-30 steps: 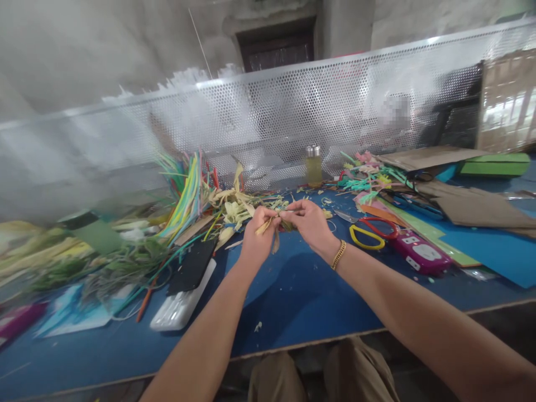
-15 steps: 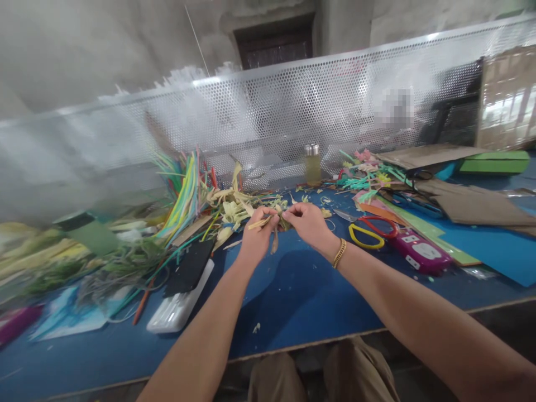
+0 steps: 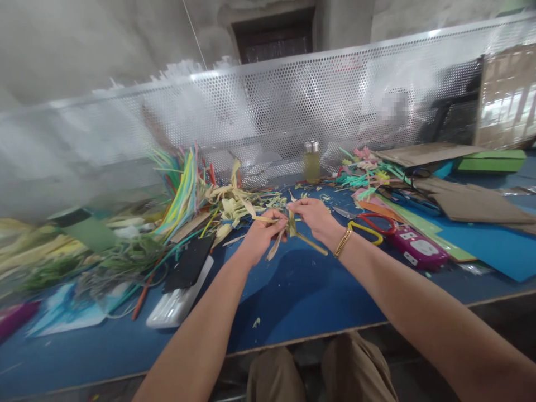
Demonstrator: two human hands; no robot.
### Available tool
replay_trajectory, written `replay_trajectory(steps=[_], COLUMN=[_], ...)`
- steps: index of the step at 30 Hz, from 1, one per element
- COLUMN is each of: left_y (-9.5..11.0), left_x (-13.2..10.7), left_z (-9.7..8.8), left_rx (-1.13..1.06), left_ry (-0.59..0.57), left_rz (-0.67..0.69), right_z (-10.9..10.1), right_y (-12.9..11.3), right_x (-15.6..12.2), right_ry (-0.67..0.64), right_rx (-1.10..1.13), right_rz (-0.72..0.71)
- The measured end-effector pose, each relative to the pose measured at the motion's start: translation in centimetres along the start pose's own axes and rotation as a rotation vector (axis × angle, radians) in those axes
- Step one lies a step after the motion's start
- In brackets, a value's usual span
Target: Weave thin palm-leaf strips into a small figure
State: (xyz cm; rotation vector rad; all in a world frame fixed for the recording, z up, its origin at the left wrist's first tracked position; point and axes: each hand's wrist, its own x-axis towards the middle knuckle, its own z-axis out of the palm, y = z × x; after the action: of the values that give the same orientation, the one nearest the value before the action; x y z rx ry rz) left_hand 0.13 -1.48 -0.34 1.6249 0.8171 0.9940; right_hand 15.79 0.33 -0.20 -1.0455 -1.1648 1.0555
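My left hand (image 3: 263,237) reaches in from seven o'clock, forearm slanting up from the near edge of the blue table (image 3: 301,301), palm turned inward, with the thumb laid over the curled fingers. My right hand (image 3: 317,218) comes from four o'clock, knuckles up and wrist nearly in line with the forearm, a gold bracelet (image 3: 342,242) around it. The two hands almost meet in front of me, above the table.

Between them is the pale husk piece (image 3: 292,228). My left thumb and fingers are pinched closed on its left side; my right thumb and fingertips are drawn together at its upper end, with hardly any gap — how firmly they press, I cannot tell.

Its long stalk slants away from the pinch, the free end pointing to four o'clock, under my right hand. One flat strip hangs toward seven o'clock; another sticks out past my left fingers toward ten.

Seen from the piece, a heap of pale husks (image 3: 234,207) lies at ten o'clock, near my left hand, and the bottle (image 3: 312,162) stands between twelve and one. The scissors (image 3: 374,223) rest at three, just beyond my right wrist — a black phone (image 3: 190,262) is at eight.
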Motion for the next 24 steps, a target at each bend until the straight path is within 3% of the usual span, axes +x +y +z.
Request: replay_trajectory(steps=[7, 11, 15, 18, 20, 24], left_y=[0.4, 0.3, 0.2, 0.0, 0.0, 0.0], left_x=[-0.6, -0.5, -0.3, 0.0, 0.1, 0.3], left_z=[0.3, 0.4, 0.7, 1.0, 0.9, 0.2], left_rx=[-0.071, -0.114, -0.096, -0.089, -0.12, -0.116], left_ry=[-0.169, -0.131, -0.022, 0.086, 0.135, 0.148], left_rz=[-0.114, -0.113, -0.074, -0.043, -0.024, -0.007], right_z=[-1.4, -1.5, -1.1, -0.8, -0.7, -0.3], right_y=[-0.2, -0.1, 0.0, -0.2, -0.3, -0.3], right_x=[1.1, 1.2, 1.1, 0.9, 0.7, 0.2], right_ry=[0.214, 0.195, 0.171, 0.113, 0.002, -0.189], right_rx=[0.102, 0.137, 0.262, 0.28, 0.257, 0.108], right_rz=[0.0, -0.004, -0.012, 0.009, 0.063, 0.092])
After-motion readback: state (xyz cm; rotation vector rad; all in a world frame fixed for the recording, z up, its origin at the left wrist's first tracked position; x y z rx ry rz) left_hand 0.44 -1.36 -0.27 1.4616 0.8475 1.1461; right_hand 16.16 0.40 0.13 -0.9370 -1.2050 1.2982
